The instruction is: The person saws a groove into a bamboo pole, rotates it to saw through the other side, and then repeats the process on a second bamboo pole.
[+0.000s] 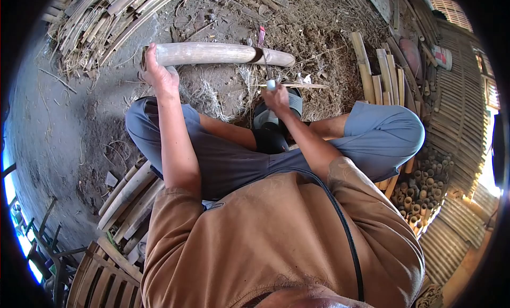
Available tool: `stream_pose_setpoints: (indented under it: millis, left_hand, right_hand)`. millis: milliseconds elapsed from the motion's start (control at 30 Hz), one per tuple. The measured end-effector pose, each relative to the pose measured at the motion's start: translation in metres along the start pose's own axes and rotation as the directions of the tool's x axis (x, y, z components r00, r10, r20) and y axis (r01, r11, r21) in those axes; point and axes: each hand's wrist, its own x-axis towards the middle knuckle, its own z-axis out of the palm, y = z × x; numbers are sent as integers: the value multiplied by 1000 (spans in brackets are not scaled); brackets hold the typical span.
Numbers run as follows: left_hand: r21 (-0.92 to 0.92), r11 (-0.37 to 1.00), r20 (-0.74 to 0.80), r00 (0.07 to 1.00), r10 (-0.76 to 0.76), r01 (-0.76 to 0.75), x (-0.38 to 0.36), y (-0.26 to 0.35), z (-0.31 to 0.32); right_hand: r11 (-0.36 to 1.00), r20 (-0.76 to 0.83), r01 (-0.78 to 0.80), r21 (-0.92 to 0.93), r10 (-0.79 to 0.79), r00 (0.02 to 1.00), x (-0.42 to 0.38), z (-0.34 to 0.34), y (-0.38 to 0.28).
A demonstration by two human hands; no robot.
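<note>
A thick bamboo pole [207, 53] lies crosswise in front of my crossed legs. My left hand [160, 77] is closed around its left end, thumb over the top. Low in front of my lap, my right hand [276, 99] grips a knife by its handle, whose pale collar [271, 85] shows above my fist. The thin dark blade [267, 69] reaches up to the pole at a dark notch near the right end. Beyond that notch the shorter end piece [279, 58] stays in line with the pole.
Split bamboo strips [111, 21] are heaped at the upper left. Bamboo slats [390, 69] stand at the right, near stacked bamboo tubes [422, 194]. Shavings [329, 48] cover the ground ahead. More bamboo pieces [133, 196] lie by my left side, close to a slatted wooden seat [103, 281].
</note>
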Motion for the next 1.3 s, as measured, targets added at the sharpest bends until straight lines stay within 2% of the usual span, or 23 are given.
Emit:
stream_pose_setpoints:
  millis: [100,200,233,300,333,433,500,567,667,733,800,867,900,933,967,1033,1133,1233,1267,1300]
  left_hand:
    - [-13,1000,49,999,5,-5,15,-7,-13]
    - [-33,999,23,999,-33,34,12,-8,-15]
    - [-21,999,37,999,-32,32,12,-7,-15]
    - [-10,1000,58,998,-22,22,10,-6,-12]
    - [-10,1000,68,997,-26,27,10,-5,-9]
    - [-5,1000,68,997,-31,31,8,-5,-9]
    - [14,1000,62,998,-20,19,12,-6,-11]
    - [11,999,51,998,-34,34,14,-7,-13]
    - [10,999,35,999,-42,42,13,-5,-15]
    - [16,999,41,998,-42,42,13,-4,-13]
    - [33,999,55,998,-43,41,14,-4,-12]
    - [27,999,71,997,-26,24,13,-2,-7]
    - [25,999,72,997,-22,20,11,-3,-7]
    - [34,999,58,998,-26,24,11,-4,-9]
    - [43,999,47,998,-29,27,14,-5,-9]
    - [65,998,28,999,-28,26,17,-4,-9]
    - [87,995,-2,999,-43,43,17,-4,-11]
    - [74,995,-1,998,-63,63,19,-3,-9]
    - [78,996,17,999,-49,47,17,-3,-9]
    - [79,996,31,999,-34,31,15,-2,-8]
  right_hand:
    - [986,30,126,106,-129,991,-5,14,-3]
    - [987,-39,157,-29,-158,987,-14,-4,-13]
    - [992,-55,123,-21,-124,991,-9,-5,-8]
    - [974,-39,-158,159,167,985,4,-4,6]
    - [994,-94,-47,102,57,994,3,-5,11]
    - [969,11,-147,199,148,989,4,6,12]
    - [958,-295,103,267,-21,955,7,54,38]
    - [967,-120,255,-2,-254,960,-21,19,-2]
    - [965,-121,236,-117,-250,961,-18,16,-5]
    - [999,-102,-8,34,11,995,-9,11,3]
    - [941,6,-233,247,239,971,18,19,31]
    - [999,-164,49,-4,-49,985,40,55,64]
    - [925,-55,259,-279,-285,957,32,48,57]
    - [734,57,459,-501,-501,864,23,40,50]
    - [966,-44,65,252,-55,998,-7,26,14]
    - [984,-56,159,84,-155,986,-19,28,-1]
    - [959,-86,277,-64,-282,956,-42,3,-31]
    - [983,-290,181,-13,-177,941,-14,24,0]
    - [993,-170,106,57,-95,981,-7,15,7]
    - [880,93,-263,396,247,965,-11,-1,-2]
